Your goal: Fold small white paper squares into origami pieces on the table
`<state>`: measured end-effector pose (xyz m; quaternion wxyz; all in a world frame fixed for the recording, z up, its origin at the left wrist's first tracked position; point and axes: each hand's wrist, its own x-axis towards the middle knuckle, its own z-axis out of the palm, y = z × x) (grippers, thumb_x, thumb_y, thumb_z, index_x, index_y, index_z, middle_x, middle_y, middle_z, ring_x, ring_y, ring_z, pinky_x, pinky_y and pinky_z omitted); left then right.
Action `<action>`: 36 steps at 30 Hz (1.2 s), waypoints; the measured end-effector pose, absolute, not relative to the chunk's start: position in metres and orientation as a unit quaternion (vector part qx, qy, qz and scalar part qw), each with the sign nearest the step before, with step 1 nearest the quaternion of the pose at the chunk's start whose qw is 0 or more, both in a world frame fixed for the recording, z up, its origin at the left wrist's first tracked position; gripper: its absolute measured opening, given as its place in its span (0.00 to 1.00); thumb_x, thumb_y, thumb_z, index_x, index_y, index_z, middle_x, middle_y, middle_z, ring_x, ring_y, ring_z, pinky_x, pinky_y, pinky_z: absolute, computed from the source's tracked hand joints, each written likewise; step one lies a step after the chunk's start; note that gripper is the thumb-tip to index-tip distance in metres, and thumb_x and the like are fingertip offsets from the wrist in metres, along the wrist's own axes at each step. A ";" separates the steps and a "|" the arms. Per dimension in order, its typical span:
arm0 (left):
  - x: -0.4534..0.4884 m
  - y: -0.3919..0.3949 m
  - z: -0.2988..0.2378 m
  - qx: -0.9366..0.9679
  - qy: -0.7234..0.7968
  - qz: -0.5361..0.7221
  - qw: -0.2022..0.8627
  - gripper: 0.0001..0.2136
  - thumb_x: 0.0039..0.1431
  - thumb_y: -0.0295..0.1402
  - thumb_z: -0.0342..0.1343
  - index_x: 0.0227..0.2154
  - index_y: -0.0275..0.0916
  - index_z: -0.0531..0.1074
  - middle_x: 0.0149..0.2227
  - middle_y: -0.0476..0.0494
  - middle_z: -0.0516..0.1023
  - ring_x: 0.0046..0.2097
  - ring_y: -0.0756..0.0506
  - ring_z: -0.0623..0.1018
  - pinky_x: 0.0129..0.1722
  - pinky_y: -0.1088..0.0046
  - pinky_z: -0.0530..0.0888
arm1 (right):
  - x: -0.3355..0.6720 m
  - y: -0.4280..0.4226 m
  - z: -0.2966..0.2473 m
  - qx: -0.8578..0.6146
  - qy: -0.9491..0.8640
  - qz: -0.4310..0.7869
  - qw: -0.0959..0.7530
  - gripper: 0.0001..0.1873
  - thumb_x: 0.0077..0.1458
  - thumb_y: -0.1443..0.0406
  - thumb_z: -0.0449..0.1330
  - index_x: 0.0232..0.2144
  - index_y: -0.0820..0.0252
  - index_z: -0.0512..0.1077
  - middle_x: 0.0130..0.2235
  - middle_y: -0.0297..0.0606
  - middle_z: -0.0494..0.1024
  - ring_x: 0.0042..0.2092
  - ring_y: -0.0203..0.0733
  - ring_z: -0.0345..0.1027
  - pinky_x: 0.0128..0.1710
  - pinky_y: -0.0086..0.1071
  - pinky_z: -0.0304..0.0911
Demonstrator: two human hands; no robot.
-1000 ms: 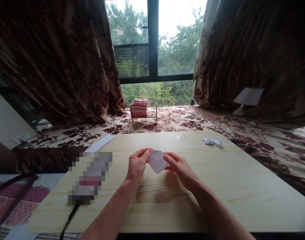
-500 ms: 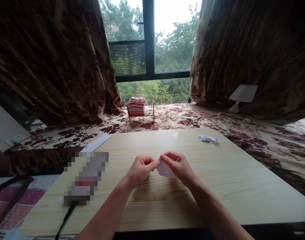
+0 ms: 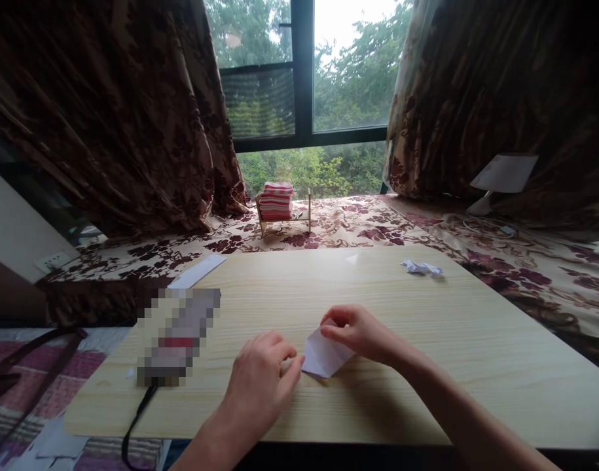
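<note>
A small folded sheet of white paper (image 3: 327, 353) is held just above the table in front of me. My right hand (image 3: 361, 332) pinches its upper edge between thumb and fingers. At the paper's lower left corner is my left hand (image 3: 264, 373), its thumb and forefinger brought together on the edge and its other fingers curled. My left palm is hidden, since the back of that hand faces me.
Crumpled or folded white paper pieces (image 3: 421, 267) lie at the table's far right. A white paper strip (image 3: 198, 271) and a blurred-out object (image 3: 179, 340) with a black strap are on the left. Beyond the wooden table (image 3: 476, 366), a small rack (image 3: 299, 218) holds folded striped cloths (image 3: 276, 201).
My left hand has moved down and left, along to the paper's lower corner. More of the paper now shows between the hands. The view has shifted slightly.
</note>
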<state>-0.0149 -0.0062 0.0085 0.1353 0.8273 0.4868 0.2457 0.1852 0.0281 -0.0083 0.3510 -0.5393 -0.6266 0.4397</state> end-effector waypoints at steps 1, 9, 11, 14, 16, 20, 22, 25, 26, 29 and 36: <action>-0.016 -0.009 0.008 0.845 0.453 0.266 0.100 0.10 0.57 0.29 0.50 0.27 0.37 0.75 0.29 0.43 0.75 0.35 0.44 0.73 0.35 0.67 0.67 | 0.184 0.027 -0.009 -0.542 -0.644 0.417 0.343 0.05 0.44 0.65 0.59 0.22 0.61 0.75 0.19 0.30 0.69 0.22 0.32 0.57 0.20 0.26 0.49; -0.012 -0.009 -0.005 0.915 0.292 0.277 0.042 0.12 0.59 0.24 0.50 0.43 0.35 0.73 0.45 0.39 0.78 0.46 0.43 0.74 0.45 0.63 0.69 | 0.184 0.020 -0.012 -0.546 -0.740 0.265 0.290 0.06 0.48 0.70 0.57 0.26 0.58 0.74 0.27 0.34 0.73 0.30 0.38 0.63 0.30 0.30 0.54; -0.013 -0.008 -0.006 0.913 0.294 0.278 0.041 0.12 0.59 0.24 0.50 0.44 0.35 0.73 0.46 0.39 0.78 0.46 0.43 0.74 0.46 0.63 0.69 | 0.186 0.016 -0.014 -0.519 -0.783 0.210 0.272 0.07 0.51 0.71 0.56 0.29 0.59 0.74 0.31 0.36 0.74 0.33 0.39 0.64 0.32 0.30 0.56; -0.015 -0.007 -0.008 0.912 0.301 0.275 0.042 0.11 0.59 0.25 0.50 0.43 0.36 0.73 0.46 0.41 0.78 0.47 0.43 0.74 0.47 0.62 0.69 | 0.187 0.010 -0.015 -0.465 -0.840 0.112 0.256 0.09 0.56 0.71 0.53 0.31 0.59 0.73 0.31 0.37 0.73 0.34 0.38 0.63 0.32 0.30 0.56; -0.016 -0.006 -0.009 0.911 0.307 0.271 0.044 0.11 0.59 0.26 0.50 0.43 0.37 0.73 0.47 0.42 0.77 0.48 0.42 0.74 0.48 0.61 0.68 | 0.187 0.006 -0.015 -0.442 -0.856 0.072 0.259 0.10 0.58 0.71 0.52 0.30 0.59 0.73 0.30 0.37 0.72 0.33 0.38 0.62 0.30 0.29 0.56; -0.017 -0.004 -0.011 0.909 0.316 0.265 0.055 0.12 0.59 0.27 0.49 0.43 0.38 0.73 0.46 0.40 0.77 0.48 0.42 0.74 0.49 0.61 0.69 | 0.185 -0.002 -0.014 -0.424 -0.870 0.020 0.250 0.11 0.60 0.69 0.51 0.28 0.59 0.71 0.29 0.37 0.71 0.31 0.38 0.60 0.28 0.30 0.53; -0.018 -0.003 -0.011 0.909 0.316 0.263 0.062 0.12 0.59 0.27 0.49 0.43 0.37 0.73 0.46 0.40 0.77 0.48 0.42 0.74 0.48 0.61 0.69 | 0.184 -0.005 -0.015 -0.418 -0.874 0.007 0.249 0.12 0.62 0.69 0.50 0.30 0.59 0.71 0.30 0.37 0.71 0.31 0.38 0.60 0.28 0.31 0.53; -0.019 -0.003 -0.012 0.908 0.321 0.258 0.073 0.12 0.59 0.27 0.49 0.43 0.37 0.73 0.45 0.39 0.77 0.48 0.42 0.73 0.49 0.61 0.69 | 0.184 -0.007 -0.017 -0.401 -0.879 -0.010 0.257 0.13 0.63 0.68 0.48 0.33 0.60 0.72 0.31 0.38 0.71 0.31 0.39 0.60 0.29 0.32 0.55; -0.019 -0.002 -0.014 0.907 0.323 0.260 0.076 0.12 0.59 0.27 0.49 0.43 0.38 0.73 0.45 0.39 0.77 0.48 0.42 0.73 0.48 0.61 0.69 | 0.184 -0.008 -0.017 -0.397 -0.880 -0.015 0.258 0.14 0.64 0.68 0.47 0.34 0.60 0.72 0.30 0.39 0.71 0.31 0.39 0.60 0.29 0.33 0.55; -0.020 -0.002 -0.020 0.901 0.321 0.281 0.077 0.12 0.60 0.29 0.48 0.43 0.39 0.73 0.44 0.39 0.77 0.47 0.42 0.73 0.48 0.61 0.68 | 0.183 -0.010 -0.019 -0.391 -0.882 -0.026 0.260 0.15 0.64 0.68 0.46 0.35 0.62 0.73 0.30 0.40 0.72 0.31 0.40 0.61 0.29 0.33 0.56; -0.020 -0.002 -0.028 0.900 0.323 0.283 0.072 0.12 0.60 0.30 0.48 0.44 0.40 0.73 0.44 0.40 0.77 0.47 0.42 0.73 0.49 0.60 0.67 | 0.185 -0.015 -0.024 -0.384 -0.879 -0.040 0.281 0.15 0.63 0.70 0.46 0.35 0.64 0.73 0.31 0.41 0.73 0.31 0.40 0.61 0.30 0.34 0.56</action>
